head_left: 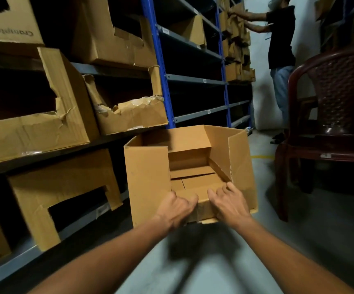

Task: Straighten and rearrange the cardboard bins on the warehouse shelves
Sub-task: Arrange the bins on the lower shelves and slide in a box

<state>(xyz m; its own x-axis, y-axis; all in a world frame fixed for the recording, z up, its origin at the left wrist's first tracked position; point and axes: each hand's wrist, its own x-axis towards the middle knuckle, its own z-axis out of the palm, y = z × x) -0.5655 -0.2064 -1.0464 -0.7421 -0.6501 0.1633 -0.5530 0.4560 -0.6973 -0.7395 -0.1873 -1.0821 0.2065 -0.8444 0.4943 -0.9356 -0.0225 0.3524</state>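
Bin: I'm holding the open cardboard bin (pixel 189 166) off the floor, just beside the shelves (pixel 108 141), prob. for reslotting.
Hands: left hand (pixel 175 207) & right hand (pixel 228 203), fingers curling over near rim, gripping.

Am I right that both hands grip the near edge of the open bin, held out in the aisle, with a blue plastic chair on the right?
Nearly. In the head view the chair is dark maroon, not blue; the blue belongs to the shelf uprights. The rest holds: the left hand and right hand grip the near edge of the open bin out in the aisle, chair on the right.
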